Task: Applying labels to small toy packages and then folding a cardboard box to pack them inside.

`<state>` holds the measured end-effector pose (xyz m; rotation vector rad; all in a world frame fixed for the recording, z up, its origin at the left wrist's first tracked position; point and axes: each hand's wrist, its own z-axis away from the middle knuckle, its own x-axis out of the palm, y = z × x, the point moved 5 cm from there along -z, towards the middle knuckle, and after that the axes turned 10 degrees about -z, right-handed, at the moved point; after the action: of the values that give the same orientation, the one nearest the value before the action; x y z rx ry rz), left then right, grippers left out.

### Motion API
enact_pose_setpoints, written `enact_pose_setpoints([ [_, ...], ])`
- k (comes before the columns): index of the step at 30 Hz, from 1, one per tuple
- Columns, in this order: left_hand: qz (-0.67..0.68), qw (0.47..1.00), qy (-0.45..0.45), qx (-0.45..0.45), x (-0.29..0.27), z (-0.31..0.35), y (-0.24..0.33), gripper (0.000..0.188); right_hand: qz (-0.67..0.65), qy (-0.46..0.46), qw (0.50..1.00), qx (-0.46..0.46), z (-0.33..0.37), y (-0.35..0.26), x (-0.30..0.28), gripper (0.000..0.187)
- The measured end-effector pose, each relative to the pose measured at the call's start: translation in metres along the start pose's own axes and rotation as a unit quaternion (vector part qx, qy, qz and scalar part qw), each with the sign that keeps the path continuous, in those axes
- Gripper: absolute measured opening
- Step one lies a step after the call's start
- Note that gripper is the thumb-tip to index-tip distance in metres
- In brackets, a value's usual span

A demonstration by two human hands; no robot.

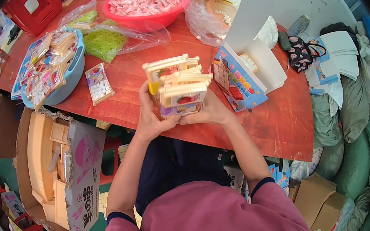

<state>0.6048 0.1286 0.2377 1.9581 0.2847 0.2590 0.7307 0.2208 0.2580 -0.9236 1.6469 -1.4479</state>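
Between my two hands, over the table's near edge, is a bundle of small flat packs (183,90) with cream frames and printed fronts. My left hand (150,122) is wrapped round its left side and my right hand (212,110) round its right side, thumbs close together at the near end. The packs stand on edge, somewhat unevenly. Just to the right, an open blue printed carton (243,91) has its white flap folded out, with a cream-framed piece partly visible inside. One loose pack (99,84) with white pieces lies on the table to the left.
The red table (283,124) also bears a blue basin (78,68) heaped with packs, a red basin (148,22) of pink wrapped pieces, and plastic bags with green shreds (104,42). Below left stands a cardboard box (86,174) of cream trays. Sacks (360,154) line the right.
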Motion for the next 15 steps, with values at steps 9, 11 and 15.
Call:
enact_pose_setpoints([
  [9,-0.213,0.974,-0.073,-0.004,-0.011,0.001,-0.02,0.147,0.109,-0.033,0.994,0.001,-0.001,0.028,-0.005,0.123],
  [11,-0.223,0.972,-0.069,0.005,-0.012,0.002,-0.021,0.148,0.167,-0.059,0.984,-0.004,-0.002,0.028,-0.003,0.121],
  [15,-0.34,0.934,-0.093,0.056,-0.005,0.006,-0.023,0.148,0.075,-0.067,0.994,0.051,0.0,0.05,0.002,0.122],
])
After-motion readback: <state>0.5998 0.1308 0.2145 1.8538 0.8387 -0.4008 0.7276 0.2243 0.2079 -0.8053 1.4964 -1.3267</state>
